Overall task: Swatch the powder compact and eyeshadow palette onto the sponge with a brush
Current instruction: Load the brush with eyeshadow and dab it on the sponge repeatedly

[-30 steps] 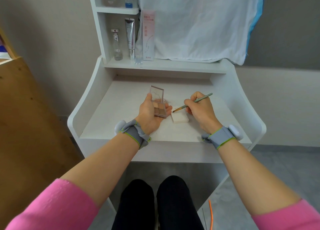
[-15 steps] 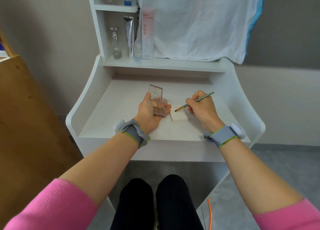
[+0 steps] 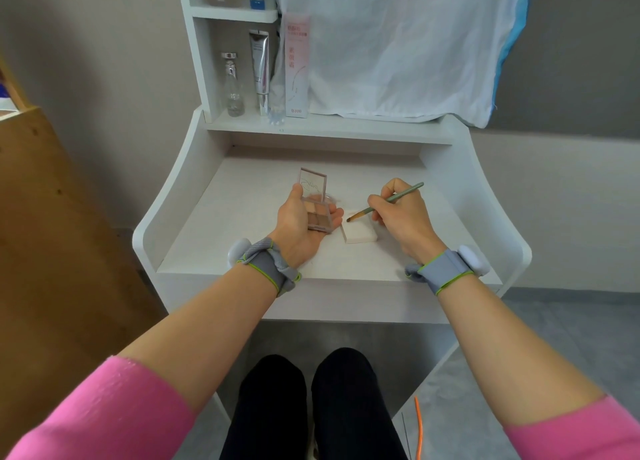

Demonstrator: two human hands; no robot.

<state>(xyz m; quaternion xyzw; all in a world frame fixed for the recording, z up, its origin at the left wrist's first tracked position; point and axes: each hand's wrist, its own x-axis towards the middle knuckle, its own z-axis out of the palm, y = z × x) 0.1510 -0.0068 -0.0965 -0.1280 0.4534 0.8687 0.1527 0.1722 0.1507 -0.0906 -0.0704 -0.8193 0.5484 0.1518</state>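
So only one view here, the head camera looking down at a white vanity desk [image 3: 242, 251]. The eyeshadow palette [image 3: 318, 217] is cupped in the left hand [image 3: 298, 231], palm up, with the thumb pressed on the left edge and the fingers curled under the right side; the clear lid is flipped up and tilted back, and four tan and brown pans can be seen. The brush [image 3: 384, 203] is pinched pen-style in the right hand [image 3: 403, 217], green handle angled up to the right, bristle tip pointed down-left. The tip is seen right over the near-left corner of the white sponge [image 3: 360, 234], whether actually touching can't be told. The sponge is laid flat on the desk, just beside the palette's right edge, between the two hands. Something pinkish is tucked behind the palette, too hidden to tell what it is. Grey wristbands are worn on both wrists, pink sleeves pushed up. On the back shelf a clear bottle [image 3: 233, 85], a silver tube [image 3: 261, 68] and a pink box [image 3: 296, 64] are lined up, with a white cloth [image 3: 398, 44] draped beside them.
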